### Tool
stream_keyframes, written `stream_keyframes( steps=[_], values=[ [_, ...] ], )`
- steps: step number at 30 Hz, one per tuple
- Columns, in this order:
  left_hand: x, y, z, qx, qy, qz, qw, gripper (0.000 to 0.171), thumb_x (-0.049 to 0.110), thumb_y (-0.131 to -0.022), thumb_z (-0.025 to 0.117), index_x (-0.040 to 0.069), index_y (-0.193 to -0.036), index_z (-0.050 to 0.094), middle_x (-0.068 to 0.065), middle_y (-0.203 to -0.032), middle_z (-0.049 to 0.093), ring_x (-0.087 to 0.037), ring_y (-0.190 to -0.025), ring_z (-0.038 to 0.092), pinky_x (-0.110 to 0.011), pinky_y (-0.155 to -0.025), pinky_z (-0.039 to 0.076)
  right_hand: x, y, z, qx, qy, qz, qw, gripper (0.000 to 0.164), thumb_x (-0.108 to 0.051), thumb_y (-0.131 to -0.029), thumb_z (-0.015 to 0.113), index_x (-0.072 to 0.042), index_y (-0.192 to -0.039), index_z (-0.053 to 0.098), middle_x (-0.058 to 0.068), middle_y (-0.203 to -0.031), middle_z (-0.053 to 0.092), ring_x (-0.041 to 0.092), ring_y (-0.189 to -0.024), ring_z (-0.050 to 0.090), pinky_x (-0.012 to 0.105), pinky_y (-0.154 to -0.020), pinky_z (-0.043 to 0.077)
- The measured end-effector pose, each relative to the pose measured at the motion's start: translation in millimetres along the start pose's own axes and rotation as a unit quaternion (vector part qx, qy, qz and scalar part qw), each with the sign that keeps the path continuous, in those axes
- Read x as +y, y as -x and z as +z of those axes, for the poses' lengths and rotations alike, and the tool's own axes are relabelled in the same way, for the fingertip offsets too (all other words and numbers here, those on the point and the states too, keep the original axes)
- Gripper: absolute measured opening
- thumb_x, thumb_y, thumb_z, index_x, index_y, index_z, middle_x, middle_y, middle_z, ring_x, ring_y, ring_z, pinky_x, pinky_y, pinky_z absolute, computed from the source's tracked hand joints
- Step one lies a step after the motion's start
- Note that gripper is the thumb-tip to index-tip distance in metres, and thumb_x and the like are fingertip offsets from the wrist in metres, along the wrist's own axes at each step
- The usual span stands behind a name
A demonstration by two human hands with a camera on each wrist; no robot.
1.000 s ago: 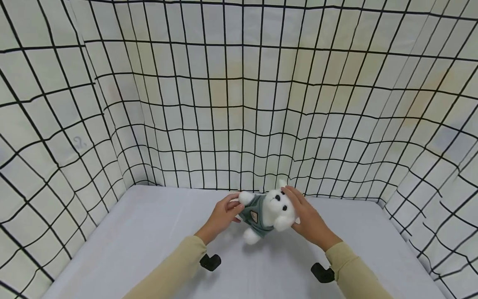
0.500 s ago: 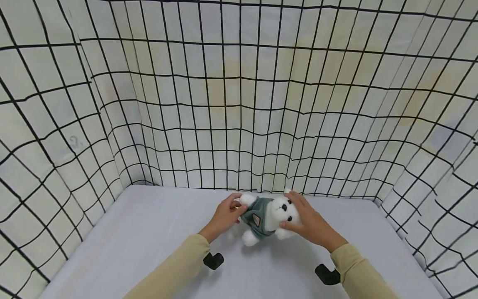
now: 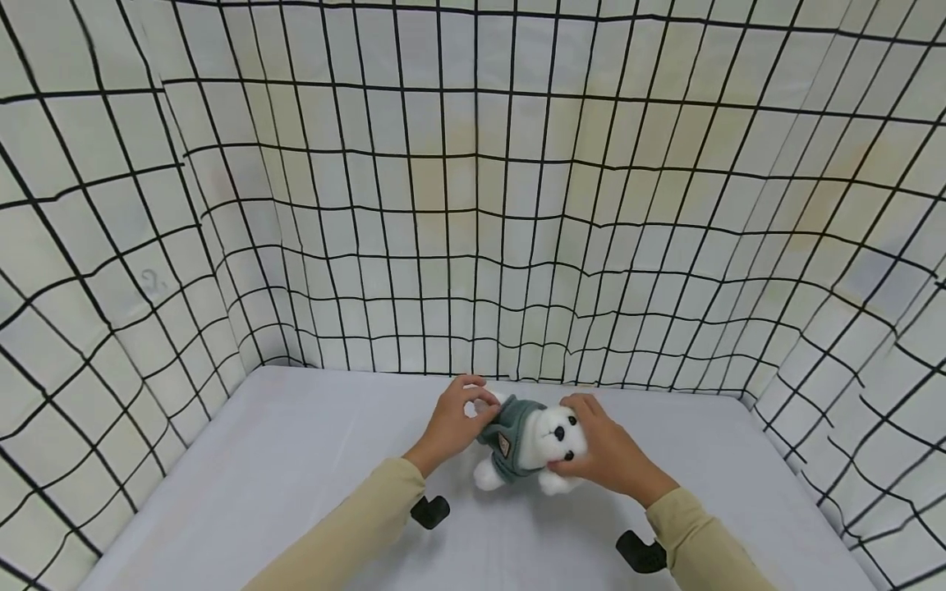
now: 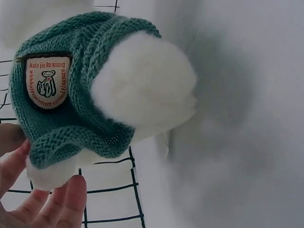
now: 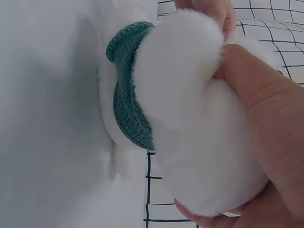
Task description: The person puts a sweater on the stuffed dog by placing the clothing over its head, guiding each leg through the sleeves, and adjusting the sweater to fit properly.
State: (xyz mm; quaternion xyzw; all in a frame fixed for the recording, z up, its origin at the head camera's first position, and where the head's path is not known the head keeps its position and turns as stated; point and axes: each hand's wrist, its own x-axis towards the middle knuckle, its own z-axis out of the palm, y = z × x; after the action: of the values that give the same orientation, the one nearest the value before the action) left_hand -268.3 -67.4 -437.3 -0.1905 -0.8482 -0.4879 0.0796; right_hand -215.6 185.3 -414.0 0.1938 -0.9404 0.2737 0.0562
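Observation:
A white plush toy with black eyes and nose lies sideways, wearing a teal knitted sweater. My left hand pinches the sweater's lower edge by a white leg. In the left wrist view, a patch marks the sweater front, and the fingertips lie beneath a small white limb. My right hand grips the head, thumb across the cheek near the muzzle. Seen from the right wrist, the thumb presses into the white fur, and other fingers curl underneath.
A white surface lies below the hands. White walls with a black grid netting rise at the back and both sides. Black bent pieces stick out by both wrists.
My left hand has moved from the toy's foot to the sweater edge. My right thumb has come across the cheek, and the head has dropped slightly.

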Motion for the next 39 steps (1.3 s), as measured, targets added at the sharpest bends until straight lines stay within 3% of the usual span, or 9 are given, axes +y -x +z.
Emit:
stream_keyframes(
  steps=[9,14,18,20,22,25,28,33,39],
  values=[
    [0.7,-7.9,3.2,-0.007,-0.007,-0.009,0.9999,0.012,0.016,-0.087,0.071,0.010,-0.077,0.067,-0.010,-0.128,0.056,-0.033,-0.126,0.050,-0.050,-0.104,0.044,-4.8,1.8,3.0,0.010,0.024,-0.010,1.000,0.076,-0.039,-0.070,0.085,-0.015,-0.130,0.044,0.002,-0.128,0.046,0.009,-0.084,0.055,0.024,-0.068,0.048],
    [-3.7,-6.1,-2.8,0.043,-0.040,0.006,0.9982,0.016,0.008,-0.088,0.064,0.008,-0.073,0.060,-0.011,-0.120,0.060,-0.032,-0.120,0.055,-0.046,-0.096,0.048,-4.9,-1.1,4.9,0.015,0.027,0.025,0.999,0.075,-0.041,-0.071,0.082,-0.014,-0.130,0.045,0.004,-0.126,0.048,0.009,-0.078,0.053,0.024,-0.065,0.045],
    [-6.0,-4.2,-7.9,0.067,-0.040,-0.013,0.9969,0.015,0.007,-0.088,0.064,0.008,-0.074,0.059,-0.010,-0.115,0.062,-0.029,-0.111,0.059,-0.041,-0.089,0.049,-1.7,-0.5,5.1,0.013,0.009,0.043,0.999,0.075,-0.040,-0.071,0.083,-0.013,-0.130,0.045,0.003,-0.124,0.049,0.009,-0.078,0.052,0.025,-0.065,0.046],
    [-7.1,-3.6,-9.1,0.048,-0.009,-0.041,0.9980,0.011,0.010,-0.090,0.063,0.007,-0.080,0.061,-0.010,-0.115,0.063,-0.025,-0.105,0.061,-0.036,-0.083,0.053,0.2,0.2,5.1,0.013,-0.001,0.038,0.999,0.075,-0.039,-0.071,0.083,-0.014,-0.130,0.045,0.001,-0.125,0.049,0.009,-0.080,0.053,0.025,-0.067,0.047],
    [-8.2,-5.6,-8.1,0.014,0.067,-0.083,0.9942,0.011,0.014,-0.094,0.060,0.005,-0.090,0.064,-0.011,-0.116,0.063,-0.022,-0.099,0.063,-0.032,-0.078,0.056,4.5,1.3,3.8,0.016,-0.009,0.027,0.999,0.075,-0.039,-0.071,0.084,-0.014,-0.130,0.045,0.000,-0.126,0.048,0.009,-0.083,0.053,0.025,-0.069,0.048],
    [-13.5,-8.7,-7.0,-0.034,0.192,-0.141,0.9706,0.021,0.014,-0.100,0.049,0.000,-0.110,0.061,-0.016,-0.119,0.061,-0.019,-0.096,0.064,-0.033,-0.077,0.059,11.5,3.7,2.5,0.016,-0.021,0.012,1.000,0.075,-0.037,-0.070,0.085,-0.015,-0.129,0.044,-0.002,-0.128,0.047,0.009,-0.088,0.053,0.025,-0.074,0.049],
    [-21.9,-11.3,-5.6,-0.085,0.261,-0.150,0.9499,0.028,0.010,-0.102,0.042,-0.003,-0.125,0.053,-0.021,-0.124,0.059,-0.018,-0.097,0.065,-0.037,-0.084,0.058,17.9,6.6,1.5,0.011,-0.036,0.006,0.999,0.077,-0.035,-0.069,0.086,-0.016,-0.130,0.042,-0.003,-0.124,0.049,0.010,-0.090,0.053,0.026,-0.076,0.050],
    [-31.9,-15.1,-1.8,-0.147,0.273,-0.120,0.9430,0.033,0.007,-0.098,0.053,0.000,-0.130,0.056,-0.019,-0.126,0.061,-0.015,-0.096,0.065,-0.035,-0.088,0.057,21.9,9.4,-0.9,-0.009,-0.047,-0.010,0.999,0.078,-0.032,-0.069,0.086,-0.017,-0.131,0.041,-0.004,-0.119,0.050,0.011,-0.094,0.053,0.027,-0.077,0.050],
    [-25.2,-18.1,-2.4,-0.189,0.225,-0.091,0.9515,0.025,0.013,-0.097,0.058,0.007,-0.120,0.064,-0.010,-0.118,0.065,-0.015,-0.098,0.064,-0.034,-0.084,0.057,17.4,8.4,-1.3,-0.023,-0.020,-0.032,0.999,0.075,-0.030,-0.069,0.086,-0.019,-0.128,0.043,-0.006,-0.123,0.047,0.010,-0.095,0.053,0.027,-0.077,0.050]
  ],
)
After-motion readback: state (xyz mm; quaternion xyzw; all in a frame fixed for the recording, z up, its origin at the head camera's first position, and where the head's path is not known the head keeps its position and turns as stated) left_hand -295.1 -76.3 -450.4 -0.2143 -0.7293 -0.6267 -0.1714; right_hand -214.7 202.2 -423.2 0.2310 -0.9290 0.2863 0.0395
